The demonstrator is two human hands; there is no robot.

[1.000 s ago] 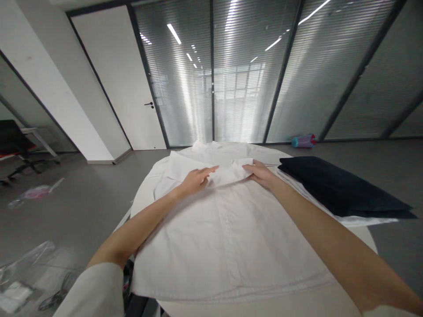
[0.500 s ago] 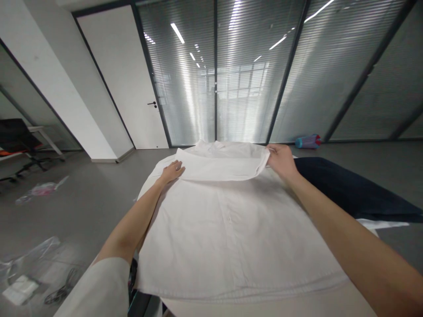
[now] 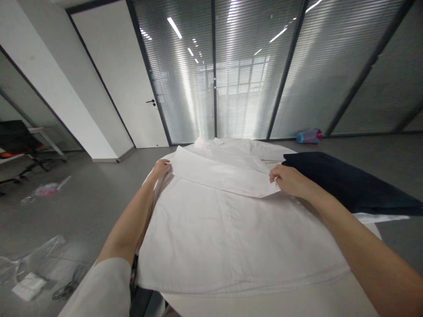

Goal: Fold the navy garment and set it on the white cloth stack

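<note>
A white button shirt [image 3: 231, 233] lies spread across a round white table [image 3: 297, 304], collar at the far end. One sleeve [image 3: 224, 176] is folded across the shirt's upper part. My left hand [image 3: 161, 168] grips the shirt's left shoulder edge where the sleeve fold starts, fingers curled. My right hand [image 3: 287, 179] pinches the sleeve's cuff end at the right, fingers closed on the cloth.
A folded dark navy garment [image 3: 346, 182] lies on the table's right side. Plastic wrappers and cables [image 3: 33, 273] litter the grey floor at left. A door [image 3: 122, 75] and glass walls with blinds stand behind; a colourful cylinder [image 3: 309, 136] lies on the floor.
My left hand slid from the middle of the sleeve out to the left shoulder. My right hand carried the cuff out to the right, then drew it nearer, stretching the sleeve flat across the shirt.
</note>
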